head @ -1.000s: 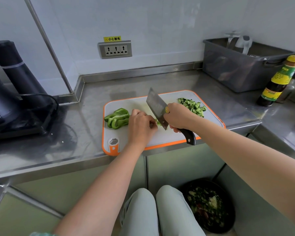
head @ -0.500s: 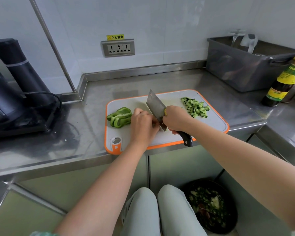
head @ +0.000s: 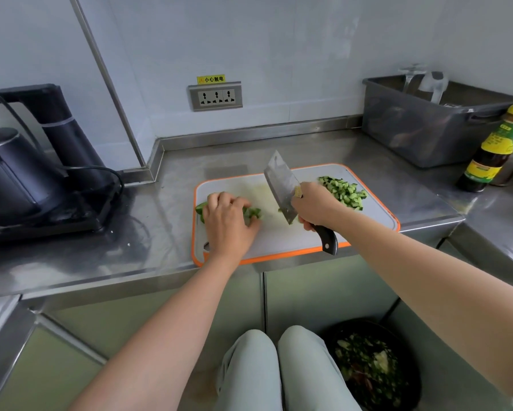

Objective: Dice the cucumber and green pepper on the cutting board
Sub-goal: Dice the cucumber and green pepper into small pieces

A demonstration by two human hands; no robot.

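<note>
One shift; left hand (head: 228, 223) on green pepper (head: 252, 213), seemingly gripping

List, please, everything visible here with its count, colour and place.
cutting board: one, white with orange rim, on counter
counter: one, steel, along wall
green pepper: count hidden, green, board's left end
diced cucumber: one pile, green, board's far right
cleaver: one, steel blade, at board's middle
appliance: one, black, counter's left
socket: one, grey, wall
tub: one, grey, counter's right
bottle: one, dark, yellow cap, beside tub
bin: one, black, floor
left hand: one, holding the green pepper
right hand: one, gripping the cleaver
</note>
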